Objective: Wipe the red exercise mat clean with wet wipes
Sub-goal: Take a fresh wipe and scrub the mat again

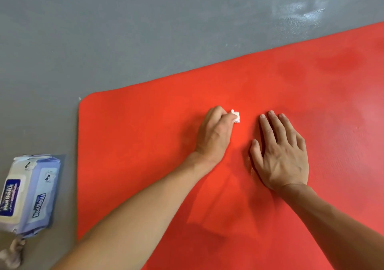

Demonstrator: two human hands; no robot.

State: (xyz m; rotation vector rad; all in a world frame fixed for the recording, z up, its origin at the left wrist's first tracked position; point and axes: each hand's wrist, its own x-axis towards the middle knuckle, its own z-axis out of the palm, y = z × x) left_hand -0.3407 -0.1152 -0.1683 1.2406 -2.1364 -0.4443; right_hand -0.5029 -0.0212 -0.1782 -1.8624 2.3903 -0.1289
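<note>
One red foam mat [145, 165], rounded corner, fine ribbed texture, flat on grey floor [104, 30]. Left hand [214, 134], fingers curled, grips one small white crumpled wipe [236, 117] mid-mat. Right hand [282, 153] rests flat beside it, fingers straight, together. One soft plastic wipes pack [29, 192] on floor off mat's left edge; contents unseen.

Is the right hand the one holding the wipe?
No. The left hand grips the white wipe, while the right hand lies flat on the red mat.
</note>
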